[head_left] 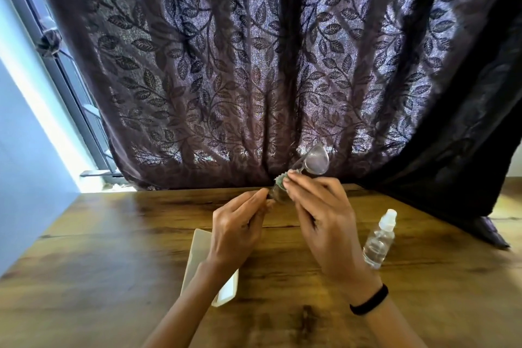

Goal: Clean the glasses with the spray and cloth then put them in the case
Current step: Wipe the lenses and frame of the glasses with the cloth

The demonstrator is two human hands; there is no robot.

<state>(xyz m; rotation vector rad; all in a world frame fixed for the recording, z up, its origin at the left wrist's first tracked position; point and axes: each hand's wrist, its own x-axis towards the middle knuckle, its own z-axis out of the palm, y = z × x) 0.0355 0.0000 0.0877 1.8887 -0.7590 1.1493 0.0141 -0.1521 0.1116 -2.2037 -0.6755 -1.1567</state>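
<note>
Head view — spray bottle [379, 240] right, white case [201, 248] under left hand [240, 230].

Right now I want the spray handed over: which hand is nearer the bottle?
Right. The right hand is just left of the bottle; the left hand is farther left, over the case.

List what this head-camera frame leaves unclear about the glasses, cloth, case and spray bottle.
- Glasses: one lens shows; the other is hidden by the cloth and the fingers.
- Cloth: mostly covered by the right hand and left hand; its full shape is unclear.
- Case: crossed by the left forearm; open or shut cannot be told.
- Spray bottle: any label is too small to make out.
</note>
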